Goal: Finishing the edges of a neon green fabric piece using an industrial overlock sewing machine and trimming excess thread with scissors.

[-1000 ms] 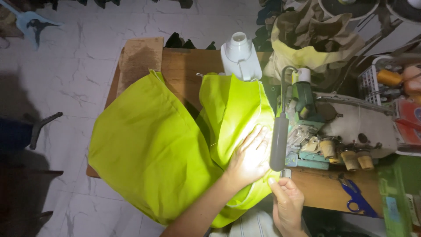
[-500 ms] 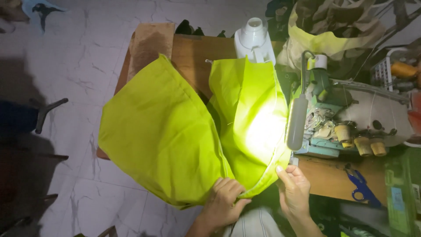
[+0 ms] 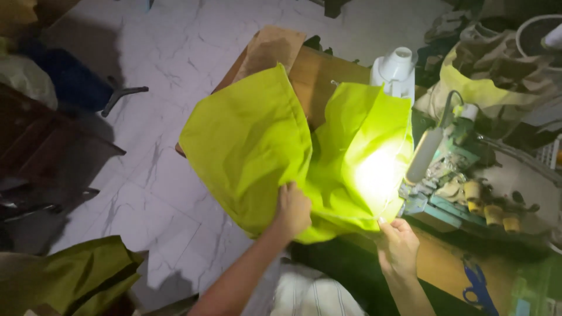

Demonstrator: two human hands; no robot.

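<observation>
Your left hand (image 3: 293, 209) has slid leftward, gripping bright lime-green fabric (image 3: 252, 146); right hand (image 3: 398, 246) pinches its hem; wooden table (image 3: 319, 73), white marble-tiled floor (image 3: 158, 99).

Saw no packages, labels, signs or screens anywhere in view; nothing boxed, wrapped, printed or lit as a display showed on the table, beside the sewing machine, or out across the floor.

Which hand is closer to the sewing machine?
Right. The right hand pinches the yellow-green fabric just below the sewing machine; the left hand grips the cloth farther away.
</observation>
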